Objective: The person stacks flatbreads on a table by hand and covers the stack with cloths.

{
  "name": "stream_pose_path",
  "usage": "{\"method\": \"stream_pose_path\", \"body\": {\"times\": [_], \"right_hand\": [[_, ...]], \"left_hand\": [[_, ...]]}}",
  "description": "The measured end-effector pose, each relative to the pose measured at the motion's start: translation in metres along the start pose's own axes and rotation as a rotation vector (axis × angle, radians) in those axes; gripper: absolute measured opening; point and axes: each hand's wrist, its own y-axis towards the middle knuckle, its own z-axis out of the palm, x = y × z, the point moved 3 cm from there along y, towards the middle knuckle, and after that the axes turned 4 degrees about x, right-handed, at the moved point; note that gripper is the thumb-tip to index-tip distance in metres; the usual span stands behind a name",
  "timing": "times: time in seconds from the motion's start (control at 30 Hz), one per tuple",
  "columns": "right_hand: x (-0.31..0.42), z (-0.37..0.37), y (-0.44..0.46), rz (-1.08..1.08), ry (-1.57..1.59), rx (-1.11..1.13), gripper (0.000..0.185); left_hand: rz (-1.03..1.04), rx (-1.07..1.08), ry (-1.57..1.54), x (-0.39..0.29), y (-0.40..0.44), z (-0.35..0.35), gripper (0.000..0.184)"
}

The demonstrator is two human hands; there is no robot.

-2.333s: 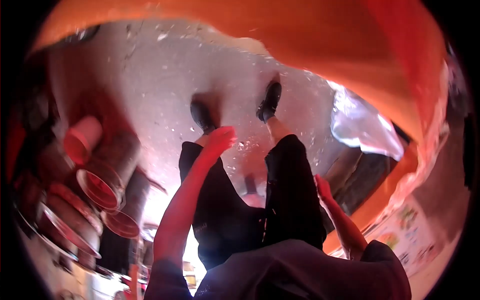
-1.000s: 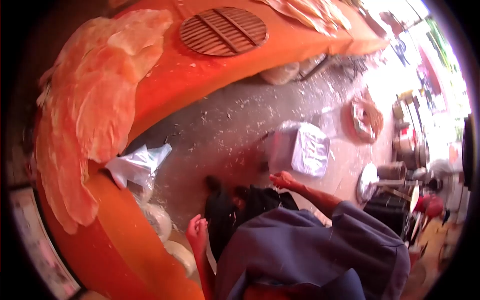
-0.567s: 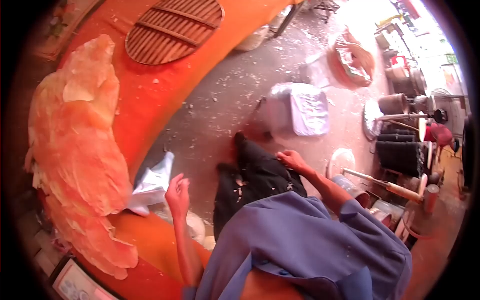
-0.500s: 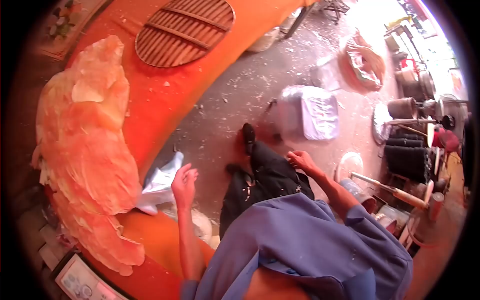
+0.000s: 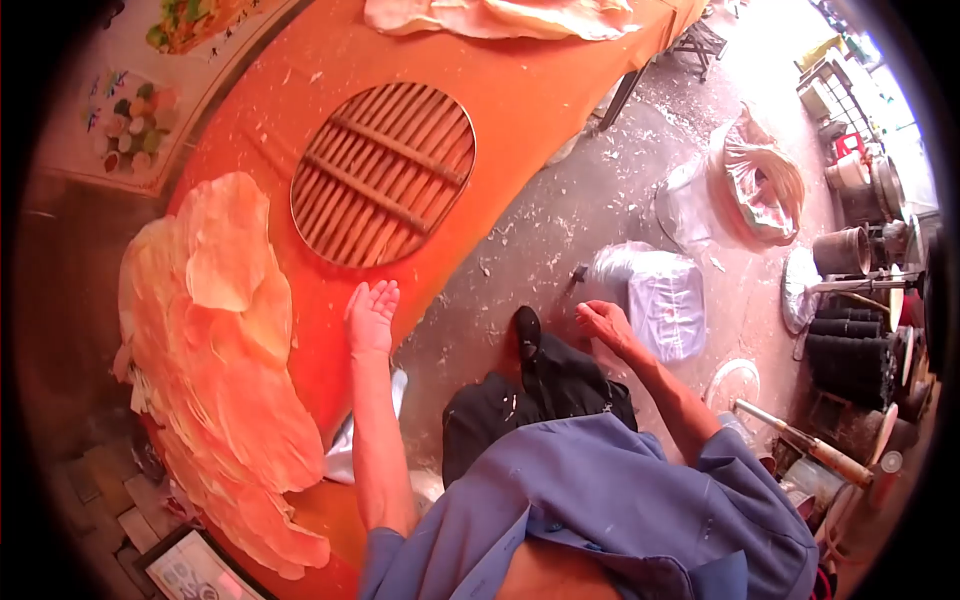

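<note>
My left hand (image 5: 371, 315) is raised by the edge of the orange table (image 5: 520, 110), palm up with its fingers spread and nothing in it. Just beyond it on the table lies a round slatted rack (image 5: 385, 175) with two crossbars. A pile of thin, pale, floppy round sheets (image 5: 225, 370), like thin flatbreads, lies to the left of that hand. On my other side, my right hand (image 5: 606, 324) hangs over the floor near a plastic-wrapped bundle (image 5: 665, 305). Its fingers are loosely bent, and nothing shows in them.
More pale sheets (image 5: 500, 15) lie at the table's far end. Scraps litter the floor (image 5: 520, 230). An open sack (image 5: 765, 185) stands ahead on the right. Buckets (image 5: 842, 250), black rolls (image 5: 850, 365) and a long-handled tool (image 5: 800, 440) crowd the right side.
My left hand has moved forward to beside the rack and its fingers have spread. The view has shifted, bringing more sheets in at the top. My right hand stays low on the right.
</note>
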Motion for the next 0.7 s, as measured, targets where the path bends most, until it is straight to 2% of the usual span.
{"method": "stream_pose_path", "body": {"times": [0.03, 0.1, 0.2, 0.23, 0.33, 0.4, 0.47, 0.5, 0.57, 0.6, 0.67, 0.7], "right_hand": [[0.003, -0.001, 0.002, 0.008, 0.082, -0.015, 0.042], [-0.005, 0.000, 0.003, 0.019, 0.219, -0.033, 0.040], [-0.006, -0.009, -0.018, 0.071, 0.349, -0.096, 0.040], [-0.010, -0.009, -0.015, 0.081, 0.310, -0.087, 0.041], [-0.008, 0.017, -0.016, 0.096, 0.283, -0.001, 0.042], [-0.001, 0.035, -0.015, 0.084, 0.241, 0.101, 0.041], [0.018, 0.043, -0.009, 0.032, 0.283, 0.131, 0.038], [0.030, 0.045, -0.010, 0.024, 0.210, 0.123, 0.038], [0.041, 0.044, -0.010, -0.001, 0.202, 0.126, 0.039], [0.047, 0.044, -0.012, -0.008, 0.205, 0.122, 0.039], [0.051, 0.044, -0.025, 0.008, 0.174, 0.091, 0.039], [0.050, 0.046, -0.030, 0.019, 0.148, 0.070, 0.039]], "left_hand": [[0.010, -0.003, 0.003, -0.002, 0.008, 0.002, 0.047], [-0.113, -0.081, -0.116, -0.013, 0.017, -0.003, 0.048], [-0.194, 0.055, -0.155, -0.001, 0.033, 0.015, 0.035], [-0.222, 0.027, -0.187, 0.001, 0.044, 0.012, 0.029], [-0.065, -0.027, -0.043, -0.001, 0.046, -0.001, 0.022], [-0.014, 0.042, 0.067, -0.010, 0.022, 0.018, 0.022], [-0.089, 0.214, 0.170, -0.022, -0.001, 0.046, 0.033], [-0.078, 0.185, 0.164, -0.028, -0.005, 0.041, 0.033], [0.147, 0.064, 0.490, -0.040, -0.003, 0.034, 0.044], [0.148, 0.053, 0.485, -0.046, -0.001, 0.022, 0.044], [0.330, -0.040, 0.639, -0.063, 0.013, -0.019, 0.044], [0.402, -0.118, 0.814, -0.073, 0.028, -0.045, 0.043]]}}
